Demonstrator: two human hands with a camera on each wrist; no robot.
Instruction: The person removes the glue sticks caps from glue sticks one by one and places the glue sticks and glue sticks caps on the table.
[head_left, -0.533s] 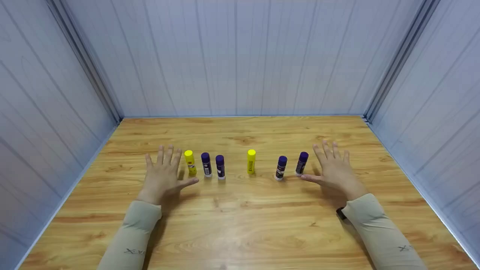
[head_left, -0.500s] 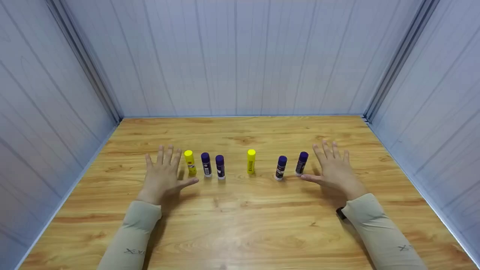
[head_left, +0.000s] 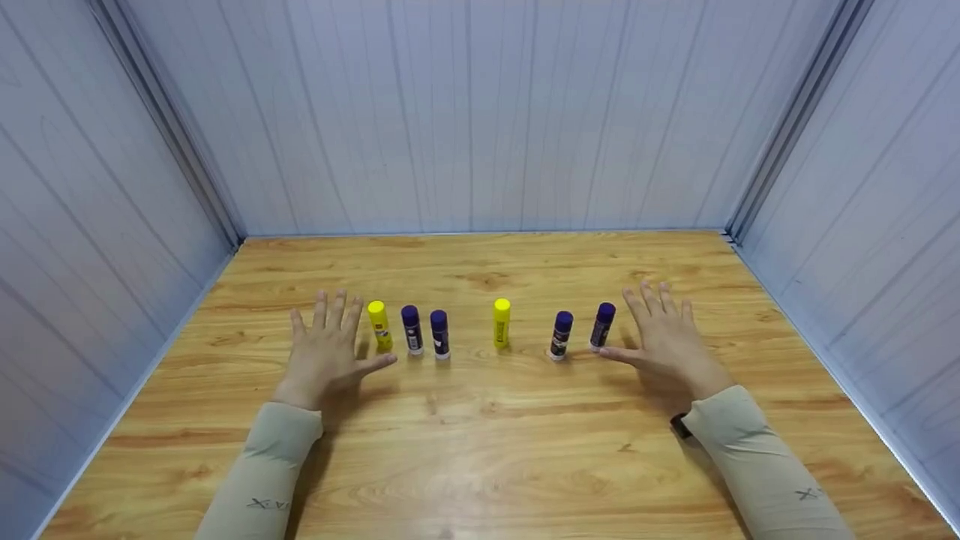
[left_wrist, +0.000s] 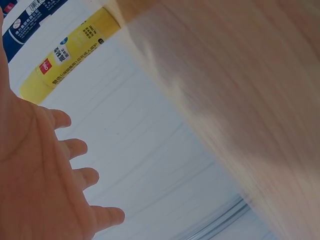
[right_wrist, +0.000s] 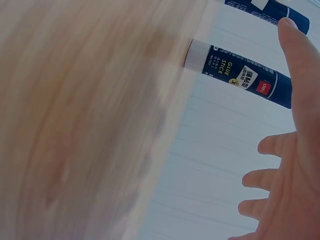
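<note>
Keeps L hand [head_left: 321, 356] spread wide, released, beside yellow stick [head_left: 379, 325], twd L edge of table [head_left: 480, 465]; ditto R hand [head_left: 671, 345] nr blue glue stick [head_left: 602, 328], twd R edge, can't tell if touching. Has 4 more sticks [head_left: 502, 324] upright btwn, approx parallel to far edge.

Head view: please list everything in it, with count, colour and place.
Yellow tubes: 2, yellow, upright, one at the row's left end, one near its middle.
Glue sticks: 4, dark blue with white bases, upright, two between the yellow tubes, two at the row's right end.
Table: 1, wood-grain brown, under the row.
Wall panels: 3, pale grey-blue, at the back and both sides.
Wristband: 1, black, right wrist.
Sleeves: 2, beige, both forearms.
Left hand: 1, bare, left of the row.
Right hand: 1, bare, right of the row.
</note>
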